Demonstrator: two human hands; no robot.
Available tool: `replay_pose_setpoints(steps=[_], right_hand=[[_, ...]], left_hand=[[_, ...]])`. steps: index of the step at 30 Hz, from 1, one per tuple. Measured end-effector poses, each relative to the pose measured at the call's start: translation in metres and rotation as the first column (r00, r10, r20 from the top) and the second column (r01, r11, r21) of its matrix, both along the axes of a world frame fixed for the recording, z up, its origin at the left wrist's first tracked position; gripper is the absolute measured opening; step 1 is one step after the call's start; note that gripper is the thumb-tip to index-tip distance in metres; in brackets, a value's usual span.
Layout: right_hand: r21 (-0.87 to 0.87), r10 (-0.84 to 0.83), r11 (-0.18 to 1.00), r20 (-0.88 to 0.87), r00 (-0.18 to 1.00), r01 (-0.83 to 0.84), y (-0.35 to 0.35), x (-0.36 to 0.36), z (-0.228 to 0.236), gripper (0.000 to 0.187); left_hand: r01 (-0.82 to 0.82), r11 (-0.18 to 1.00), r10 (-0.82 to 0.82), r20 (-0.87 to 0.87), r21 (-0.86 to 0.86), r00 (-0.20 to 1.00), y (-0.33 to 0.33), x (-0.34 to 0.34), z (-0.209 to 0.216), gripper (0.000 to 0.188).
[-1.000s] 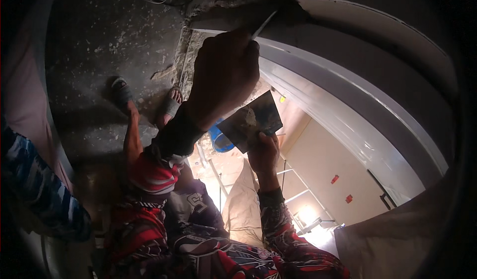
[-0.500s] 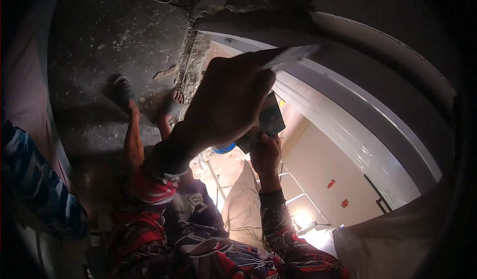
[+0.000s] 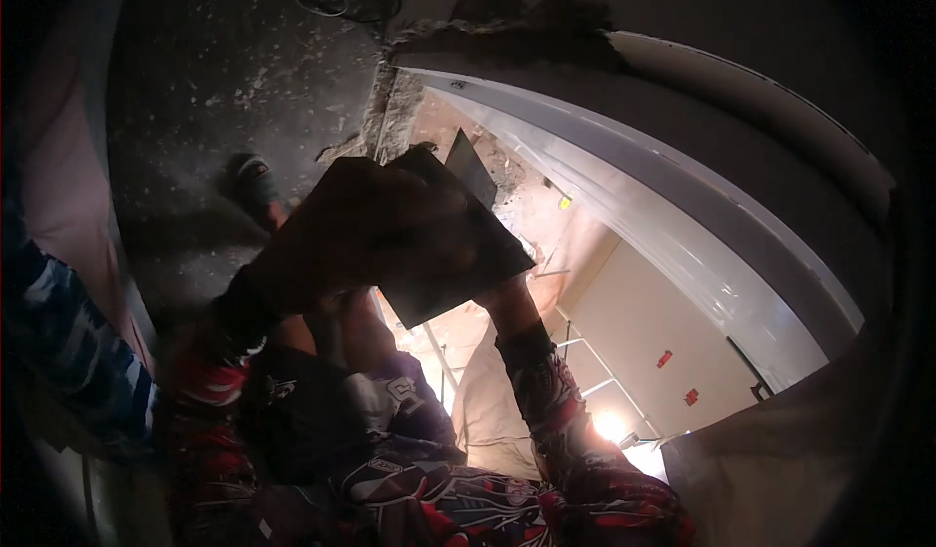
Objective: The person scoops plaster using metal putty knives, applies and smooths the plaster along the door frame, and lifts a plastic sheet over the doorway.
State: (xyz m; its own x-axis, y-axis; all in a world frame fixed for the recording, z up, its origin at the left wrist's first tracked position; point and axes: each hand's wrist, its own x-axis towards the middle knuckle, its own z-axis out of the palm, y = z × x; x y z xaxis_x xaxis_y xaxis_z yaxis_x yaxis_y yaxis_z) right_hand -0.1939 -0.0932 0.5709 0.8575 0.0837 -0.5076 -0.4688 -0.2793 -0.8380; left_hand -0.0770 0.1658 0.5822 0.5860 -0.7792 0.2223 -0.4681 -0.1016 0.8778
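My left hand, dark against the light, reaches across the middle with its fingers closed round a wide, flat dark scraper blade. That blade covers most of my right hand, of which only the wrist side shows below its edge. Past the blade, a greyish pointed corner of a thin flat plate sticks up; it appears to be the plate in my right hand. Whether blade and plate touch cannot be made out. To the right of my hands runs a long white frame.
A speckled dark floor lies at the left, with a sandalled foot on it. Broken rough edging meets the white frame. A bright lamp glows at lower right near white metal rails. Patterned blue cloth hangs at left.
My left hand has dropped down and left, bringing its blade from pointing right to in front of my right hand. The plate and right hand's fingers are now largely covered.
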Motion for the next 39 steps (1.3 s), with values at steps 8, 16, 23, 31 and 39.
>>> replay_pose_setpoints(steps=[8, 16, 23, 31, 39], right_hand=[[0.540, -0.425, 0.447, -0.574, 0.700, 0.714, 0.004, -0.007, 0.005, 0.047], [-0.030, -0.384, 0.923, -0.183, 0.905, 0.385, -0.048, -0.007, 0.056, 0.051], [-0.532, -0.061, 0.846, -0.140, 0.988, -0.023, -0.057, -0.027, 0.061, 0.048], [0.451, -0.616, 0.284, -0.590, 0.521, 0.846, -0.063, -0.050, 0.055, 0.047], [0.472, -0.626, 0.287, -0.566, 0.537, 0.833, -0.077, -0.055, 0.061, 0.047]], left_hand=[[-0.014, 0.990, -0.024, 0.256, 0.143, 0.966, 0.000, -0.001, -0.002, 0.061], [-0.437, 0.898, 0.440, -0.122, 0.054, 0.890, -0.030, -0.027, -0.104, 0.035], [-0.625, 0.733, 0.592, -0.705, 0.268, 0.392, -0.085, 0.002, -0.144, 0.025], [-0.592, 0.753, 0.627, -0.588, 0.288, 0.511, -0.123, 0.040, -0.186, 0.027], [-0.680, 0.734, 0.060, -0.997, 0.009, 0.051, -0.130, 0.050, -0.185, 0.037]])
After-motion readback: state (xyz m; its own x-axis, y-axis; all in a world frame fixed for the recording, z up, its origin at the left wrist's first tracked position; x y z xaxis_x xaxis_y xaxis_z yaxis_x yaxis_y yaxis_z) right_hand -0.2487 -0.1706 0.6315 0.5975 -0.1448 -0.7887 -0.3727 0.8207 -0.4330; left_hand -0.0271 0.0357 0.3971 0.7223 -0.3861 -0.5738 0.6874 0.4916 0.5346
